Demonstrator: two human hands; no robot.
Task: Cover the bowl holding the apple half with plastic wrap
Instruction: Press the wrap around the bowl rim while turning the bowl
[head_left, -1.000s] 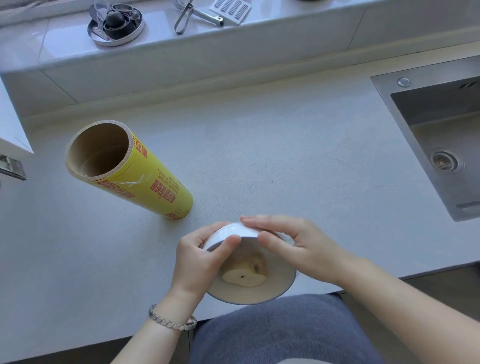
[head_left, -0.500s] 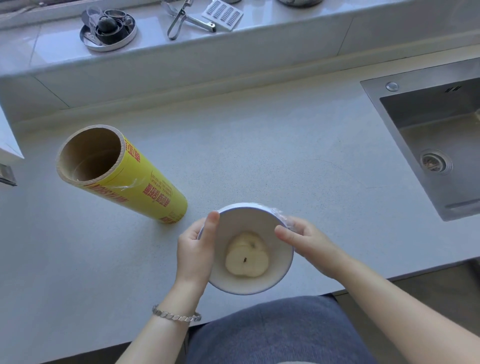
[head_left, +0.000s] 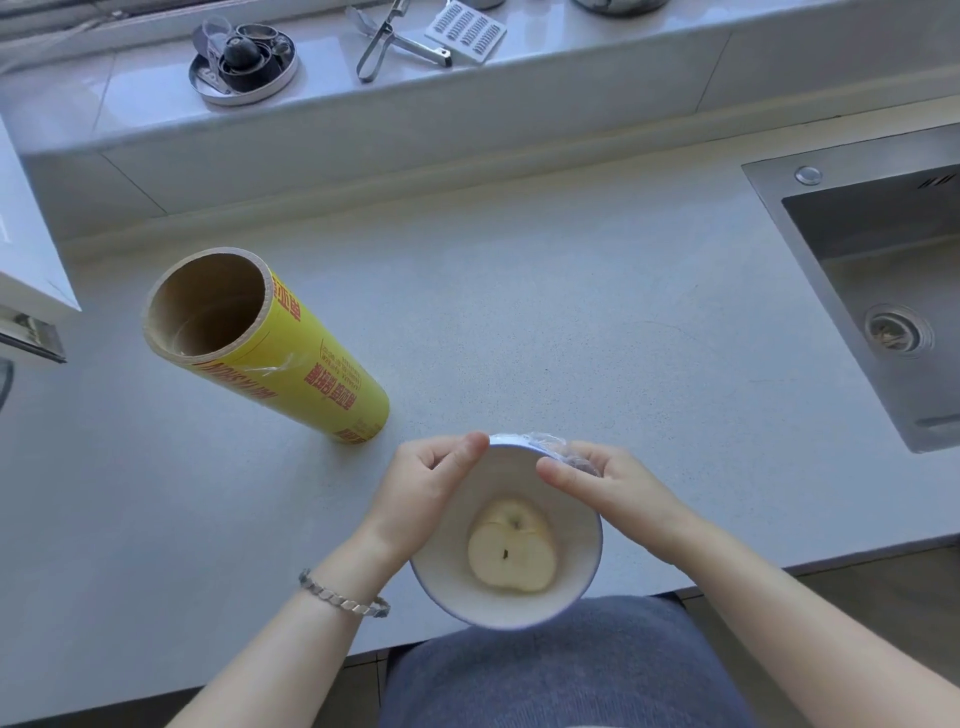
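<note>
hands (head_left: 514, 483) on bowl (head_left: 447, 582) rim — wrap (head_left: 550, 444) bunched

A stainless sink (head_left: 883, 291) with a round drain (head_left: 894, 329) is set into the grey tabletop (head_left: 519, 312) at right. On the rear ledge (head_left: 571, 67) lie a round metal tray (head_left: 243, 65) of small dark items, metal tongs (head_left: 387, 47) and a perforated grater (head_left: 466, 31).
</note>
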